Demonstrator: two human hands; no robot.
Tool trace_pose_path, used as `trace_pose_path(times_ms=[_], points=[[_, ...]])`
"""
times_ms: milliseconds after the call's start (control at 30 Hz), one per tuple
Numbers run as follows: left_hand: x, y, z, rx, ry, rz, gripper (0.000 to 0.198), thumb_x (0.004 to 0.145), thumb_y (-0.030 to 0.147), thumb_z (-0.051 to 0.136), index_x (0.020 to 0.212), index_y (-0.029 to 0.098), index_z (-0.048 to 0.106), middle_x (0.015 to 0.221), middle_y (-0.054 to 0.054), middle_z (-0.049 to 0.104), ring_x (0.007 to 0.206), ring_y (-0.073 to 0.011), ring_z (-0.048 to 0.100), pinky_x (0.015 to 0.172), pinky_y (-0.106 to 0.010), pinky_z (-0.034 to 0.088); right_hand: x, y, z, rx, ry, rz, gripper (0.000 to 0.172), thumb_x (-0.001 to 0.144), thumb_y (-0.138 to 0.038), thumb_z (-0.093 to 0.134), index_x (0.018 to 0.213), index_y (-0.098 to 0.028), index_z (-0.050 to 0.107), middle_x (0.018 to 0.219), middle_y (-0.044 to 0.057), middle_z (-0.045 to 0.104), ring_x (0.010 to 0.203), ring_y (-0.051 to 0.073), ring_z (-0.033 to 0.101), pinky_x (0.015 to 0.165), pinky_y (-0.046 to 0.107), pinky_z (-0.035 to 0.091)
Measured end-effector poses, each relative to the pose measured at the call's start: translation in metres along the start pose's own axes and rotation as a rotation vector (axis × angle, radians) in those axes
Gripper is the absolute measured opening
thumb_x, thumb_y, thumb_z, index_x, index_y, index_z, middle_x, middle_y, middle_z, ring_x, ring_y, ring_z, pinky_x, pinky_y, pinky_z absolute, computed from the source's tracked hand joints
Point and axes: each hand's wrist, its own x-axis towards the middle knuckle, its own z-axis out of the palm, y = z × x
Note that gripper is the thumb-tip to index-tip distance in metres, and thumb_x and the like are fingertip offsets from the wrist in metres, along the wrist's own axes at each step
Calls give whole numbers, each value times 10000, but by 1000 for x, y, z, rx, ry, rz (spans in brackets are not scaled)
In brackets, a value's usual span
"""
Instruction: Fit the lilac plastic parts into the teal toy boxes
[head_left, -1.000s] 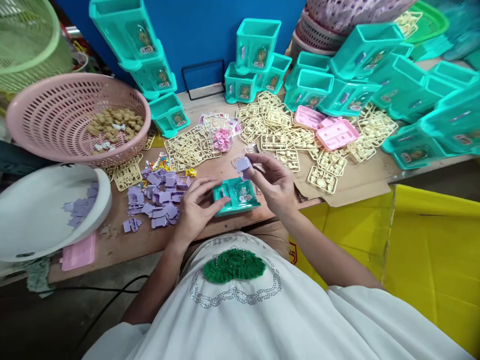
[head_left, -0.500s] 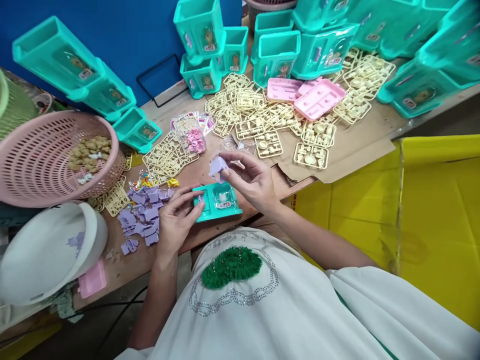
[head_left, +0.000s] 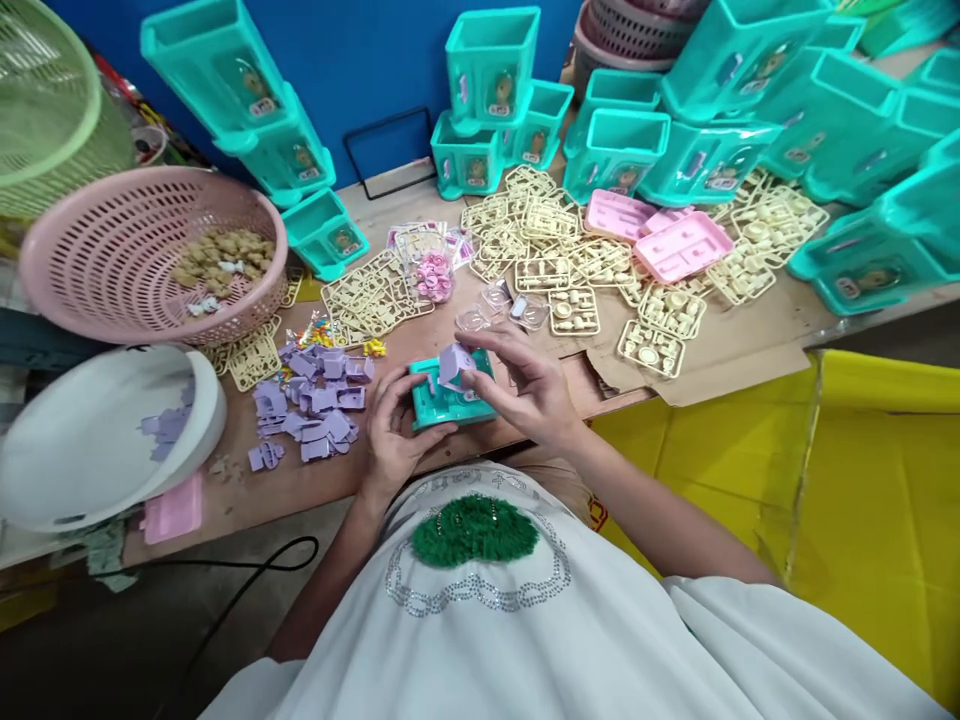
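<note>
My left hand (head_left: 395,420) grips the left end of a teal plastic box (head_left: 439,408), which lies on its side at the table's front edge. Between the thumb and fingers of my right hand (head_left: 529,385) is a small purple plastic part (head_left: 454,366), held just over the box's upper face. My right fingers cover part of the box, and I cannot tell whether the part touches it. A pile of similar purple parts (head_left: 319,400) lies left of my left hand. Clear plastic pieces (head_left: 495,300) rest just beyond the box.
Cream sprue frames (head_left: 544,235) spread across the table behind my hands, with pink trays (head_left: 684,246) on them. Stacked teal boxes (head_left: 491,60) line the back. At left stand a pink basket (head_left: 90,260) holding small brown figures and a white bowl (head_left: 75,440). Yellow sheeting (head_left: 885,500) is at right.
The purple part has moved from above and behind the teal box to right over its face. My left hand has shifted its grip around the box's end. The whole view has swung left.
</note>
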Motion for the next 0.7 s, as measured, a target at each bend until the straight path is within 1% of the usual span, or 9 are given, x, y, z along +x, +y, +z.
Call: trace_pose_path(times_ms=[133,233,300,367,433,500,567,667,700], points=[[0,-1,1,117,-7,63,559,841,540,847,1324,288,716,1446,-108,588,1388,-293,602,1177,-443,519,2,-3,6,-64,-10,-6,308,999,-288,695,1299,-240,748,1147,100,752,1085,246,694,973,432,579],[-1,-2,5,104,-11,79,550,869,569,807,1334,292,712,1452,-109,574,1384,-293,602,1155,-440,537,3,-7,10,-108,-50,-52,312,1004,-267,689,1311,-247,743,1165,106,753,1100,247,700,974,437,588],[-3,-3,8,81,-7,68,580,866,577,806,1363,300,693,1454,-111,572,1393,-303,592,1162,-454,531,4,-9,11,-138,-79,-72,318,1003,-266,692,1317,-249,743,1193,115,750,1122,252,702,977,439,595],[-4,-4,9,71,-7,56,644,859,575,813,1425,314,650,1465,-115,575,1407,-313,580,1191,-478,506,5,-8,10,-157,-91,-57,319,998,-273,703,1313,-252,750,1199,117,750,1124,254,707,973,436,602],[-2,-3,6,44,-30,50,705,868,587,799,1489,317,600,1490,-124,569,1430,-319,563,1224,-490,474,6,-6,6,-145,-52,-12,309,994,-290,718,1299,-265,762,1186,107,756,1116,252,711,982,440,603],[2,1,-1,0,-89,40,704,909,599,749,1522,299,577,1519,-133,553,1460,-316,541,1247,-477,447,6,-4,1,-86,23,46,298,985,-311,740,1280,-284,774,1187,93,755,1124,252,711,998,451,602],[9,9,-11,-8,-178,22,619,978,584,662,1518,288,596,1539,-126,538,1483,-299,520,1264,-445,422,5,-2,-1,-21,80,91,292,978,-335,754,1267,-300,782,1193,82,748,1134,252,708,998,459,609],[24,22,-25,44,-347,-14,473,1091,468,484,1523,314,600,1544,-88,547,1490,-252,513,1268,-395,401,1,-3,2,7,92,100,298,978,-367,757,1270,-310,782,1196,82,733,1154,255,696,1013,468,607],[29,26,-29,61,-387,-9,456,1097,420,474,1523,314,600,1521,-83,569,1467,-242,533,1254,-385,414,-1,-4,5,-1,89,87,304,981,-371,753,1278,-310,779,1194,85,728,1160,255,692,1027,470,599]])
